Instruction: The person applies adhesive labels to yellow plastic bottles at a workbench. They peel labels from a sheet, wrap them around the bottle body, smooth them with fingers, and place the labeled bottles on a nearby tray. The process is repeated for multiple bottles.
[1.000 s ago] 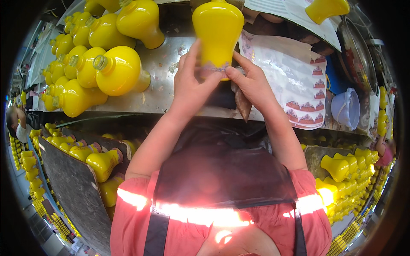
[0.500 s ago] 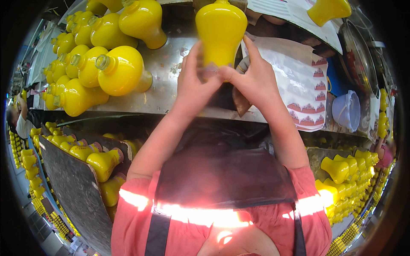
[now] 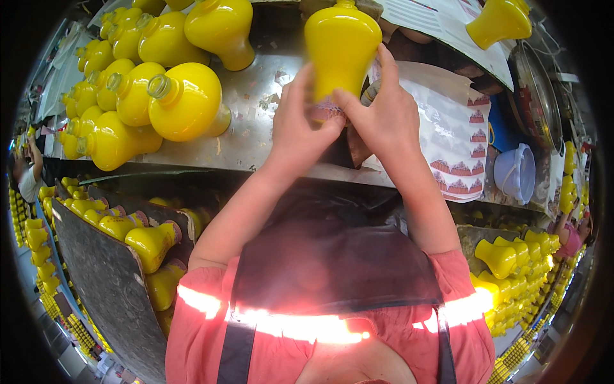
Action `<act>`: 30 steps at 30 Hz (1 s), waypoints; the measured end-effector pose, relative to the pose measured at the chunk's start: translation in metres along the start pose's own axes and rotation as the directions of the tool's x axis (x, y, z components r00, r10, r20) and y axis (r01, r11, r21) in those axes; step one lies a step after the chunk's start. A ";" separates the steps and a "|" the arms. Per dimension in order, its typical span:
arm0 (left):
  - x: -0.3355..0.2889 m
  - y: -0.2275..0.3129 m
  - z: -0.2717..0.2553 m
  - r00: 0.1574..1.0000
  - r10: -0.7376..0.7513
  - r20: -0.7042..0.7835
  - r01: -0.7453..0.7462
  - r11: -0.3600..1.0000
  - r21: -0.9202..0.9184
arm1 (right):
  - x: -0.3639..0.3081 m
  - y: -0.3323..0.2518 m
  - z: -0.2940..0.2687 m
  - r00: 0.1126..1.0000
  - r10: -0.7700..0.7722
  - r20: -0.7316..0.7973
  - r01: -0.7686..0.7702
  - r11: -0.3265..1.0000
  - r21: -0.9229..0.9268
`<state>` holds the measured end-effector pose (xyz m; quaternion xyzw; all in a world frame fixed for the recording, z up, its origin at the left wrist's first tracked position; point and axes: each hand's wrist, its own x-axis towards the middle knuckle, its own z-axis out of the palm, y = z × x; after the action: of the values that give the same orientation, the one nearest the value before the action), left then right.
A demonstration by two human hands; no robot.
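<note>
Between my two hands is a glossy yellow bottle [image 3: 342,48], wide at the shoulder and narrow toward the end nearest me. My left hand [image 3: 307,118] is curled along its left side, thumb at the lower end. My right hand [image 3: 387,109] grips the right side, its thumb pressed near a patterned reddish-purple decal [image 3: 327,109] on the narrow end. Part of the decal is hidden behind my fingers. To the right, a white sheet of decals [image 3: 457,141] lies on the metal table, with rows of the same crown-shaped pattern.
Several yellow bottles [image 3: 185,102] lie on the metal table [image 3: 246,102] at the left. A pale bucket [image 3: 515,173] stands at the right. Below the table edge, a dark board [image 3: 102,269] holds bottles with decals; more bottles [image 3: 505,256] are stacked at the right. Other people work at both sides.
The bottle and my hands have shifted slightly right in the picture. My right thumb has moved away from my left thumb, and more of the decal shows now.
</note>
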<state>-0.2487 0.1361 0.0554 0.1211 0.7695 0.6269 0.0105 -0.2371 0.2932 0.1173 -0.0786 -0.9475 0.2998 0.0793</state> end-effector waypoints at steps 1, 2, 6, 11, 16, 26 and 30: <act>0.000 -0.001 -0.001 1.000 0.002 0.007 -0.002 1.000 -0.003 | 0.002 0.003 0.002 0.999 -0.045 -0.027 0.045 0.999 -0.001; -0.001 -0.002 -0.002 1.000 0.022 0.013 -0.022 1.000 0.007 | 0.004 0.007 0.001 0.998 -0.050 -0.025 0.052 0.995 0.079; -0.002 -0.009 -0.011 0.999 0.029 0.043 -0.025 0.996 -0.087 | 0.003 0.028 -0.003 0.994 -0.059 0.093 0.021 0.929 0.370; -0.005 -0.014 -0.016 0.997 -0.009 0.083 0.027 0.976 -0.217 | -0.012 0.042 0.010 0.985 -0.057 0.162 -0.037 0.850 0.525; -0.004 -0.011 -0.011 0.999 0.002 0.042 0.006 0.982 -0.191 | -0.012 0.047 0.021 0.989 -0.089 0.116 0.019 0.865 0.502; -0.004 -0.008 -0.008 1.000 0.004 0.016 -0.001 0.990 -0.138 | -0.013 0.046 0.017 0.986 -0.059 0.156 -0.021 0.883 0.468; -0.004 -0.007 -0.005 1.000 0.006 -0.001 -0.006 0.993 -0.121 | -0.014 0.046 0.020 0.986 -0.070 0.151 -0.006 0.894 0.448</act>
<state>-0.2466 0.1288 0.0490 0.1227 0.7296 0.6725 0.0158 -0.2227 0.3160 0.0730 -0.0178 -0.8577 0.5133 0.0223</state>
